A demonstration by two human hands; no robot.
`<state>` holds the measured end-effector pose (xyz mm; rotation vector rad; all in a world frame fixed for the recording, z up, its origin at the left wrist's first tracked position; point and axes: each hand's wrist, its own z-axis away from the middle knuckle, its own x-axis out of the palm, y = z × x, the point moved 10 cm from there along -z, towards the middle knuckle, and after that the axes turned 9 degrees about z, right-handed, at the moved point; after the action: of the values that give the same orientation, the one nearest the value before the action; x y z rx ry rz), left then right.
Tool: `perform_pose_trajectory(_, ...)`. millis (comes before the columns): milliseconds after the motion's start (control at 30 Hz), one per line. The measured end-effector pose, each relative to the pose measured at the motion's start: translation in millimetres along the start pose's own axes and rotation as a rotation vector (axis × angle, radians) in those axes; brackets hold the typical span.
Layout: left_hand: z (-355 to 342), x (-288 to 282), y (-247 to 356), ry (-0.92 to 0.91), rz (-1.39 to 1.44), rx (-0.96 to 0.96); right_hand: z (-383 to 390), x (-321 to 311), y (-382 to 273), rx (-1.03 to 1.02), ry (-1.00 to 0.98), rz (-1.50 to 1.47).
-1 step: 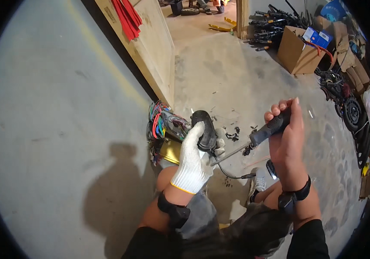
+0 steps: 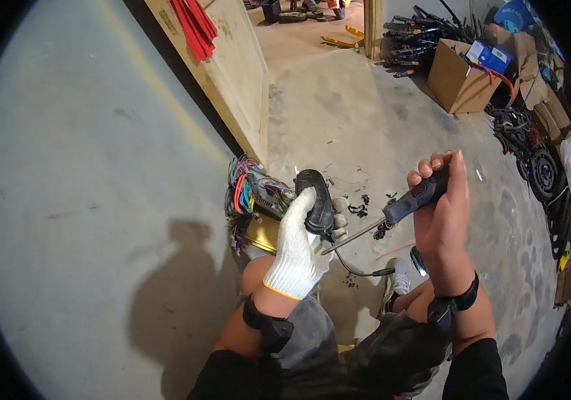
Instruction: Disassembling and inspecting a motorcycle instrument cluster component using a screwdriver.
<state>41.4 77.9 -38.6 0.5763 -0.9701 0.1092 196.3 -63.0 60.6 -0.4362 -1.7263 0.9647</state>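
Note:
My left hand (image 2: 299, 247), in a white knitted glove with grey fingertips, is closed around a black oval housing (image 2: 313, 200). A thin black cable (image 2: 349, 267) with a plug at its end hangs from the housing's lower end. My bare right hand (image 2: 442, 207) grips the dark handle of a screwdriver (image 2: 419, 199). Its thin metal shaft slants down to the left, and its tip is near the gloved palm, below the housing. Whether the tip touches anything cannot be made out.
Bundled coloured wires (image 2: 249, 187) and a gold metal box (image 2: 263, 232) lie by the wall at left. Small black pieces (image 2: 359, 211) are scattered on the floor. A door (image 2: 235, 73) stands open ahead. At right are a cardboard box (image 2: 462, 77), black tubular parts (image 2: 419, 40) and a wheel (image 2: 544, 175).
The screwdriver's handle and shaft, blurred before, now look sharper. Both hands hold nearly the same place, and the grips are unchanged.

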Motion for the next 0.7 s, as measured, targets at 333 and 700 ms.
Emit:
perform_pose_trajectory(333,-0.2,-12.5,1.2,0.081,-0.012,-0.033,42.5,57.2,1.5,-0.148,-0.595,0.405)
perform_pose_trajectory(700,-1.2,-8.3,5.3,0.035,-0.050,0.047,20.2,29.5,-37.5,-0.394,-0.286,0.503)
